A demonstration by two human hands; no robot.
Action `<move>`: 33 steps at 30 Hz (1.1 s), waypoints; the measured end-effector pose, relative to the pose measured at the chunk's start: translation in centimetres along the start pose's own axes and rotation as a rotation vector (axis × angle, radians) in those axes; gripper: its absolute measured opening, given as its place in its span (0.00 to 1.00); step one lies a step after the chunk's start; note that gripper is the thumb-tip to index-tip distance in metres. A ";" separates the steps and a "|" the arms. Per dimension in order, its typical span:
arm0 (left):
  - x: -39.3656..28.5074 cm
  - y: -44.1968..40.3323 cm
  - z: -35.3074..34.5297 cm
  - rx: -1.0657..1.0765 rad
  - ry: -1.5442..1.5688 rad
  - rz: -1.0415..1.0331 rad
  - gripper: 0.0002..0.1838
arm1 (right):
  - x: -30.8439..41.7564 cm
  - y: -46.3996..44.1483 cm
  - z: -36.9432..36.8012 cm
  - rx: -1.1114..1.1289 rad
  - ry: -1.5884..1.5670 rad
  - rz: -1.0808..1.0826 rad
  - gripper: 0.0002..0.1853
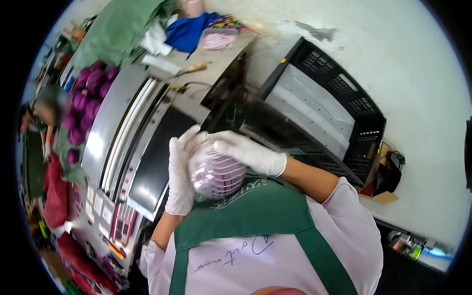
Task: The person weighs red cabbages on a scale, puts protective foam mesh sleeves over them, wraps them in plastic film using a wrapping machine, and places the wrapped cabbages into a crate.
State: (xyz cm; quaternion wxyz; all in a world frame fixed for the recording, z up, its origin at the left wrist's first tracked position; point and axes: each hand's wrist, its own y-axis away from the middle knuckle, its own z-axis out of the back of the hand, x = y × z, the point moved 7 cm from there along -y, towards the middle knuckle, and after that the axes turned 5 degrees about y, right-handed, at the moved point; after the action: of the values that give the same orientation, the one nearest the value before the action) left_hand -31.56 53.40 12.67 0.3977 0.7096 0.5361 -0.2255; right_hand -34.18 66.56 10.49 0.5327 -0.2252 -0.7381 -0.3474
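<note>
A round purple cabbage point(219, 178) in shiny clear film with pale stripes sits between my two white-gloved hands, close in front of my green apron. My left hand point(182, 172) cups its left side with the fingers pointing up. My right hand point(248, 151) lies over its top right, fingers bent onto the film. The fingertips of both hands come close together at the top, where the film looks gathered. Part of the cabbage's upper side is hidden by the fingers.
A film-wrapping machine point(167, 140) with a dark plate stands left. Beyond it lie heaped purple cabbages point(91, 96). A knife with a wooden handle point(194, 68) rests on the bench. On the right is a black crate point(344, 93) with a pale liner. Another person point(48, 110) is far left.
</note>
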 end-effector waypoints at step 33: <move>-20.3 13.6 34.0 -0.937 -0.383 -0.797 0.15 | 2.6 -17.3 10.6 -0.781 0.818 0.568 0.14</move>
State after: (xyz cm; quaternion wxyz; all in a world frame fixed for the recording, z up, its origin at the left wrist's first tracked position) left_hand -21.74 12.69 12.40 0.6398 0.1543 0.7198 -0.2207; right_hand -53.88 63.14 6.24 0.7218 -0.4392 -0.2051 -0.4940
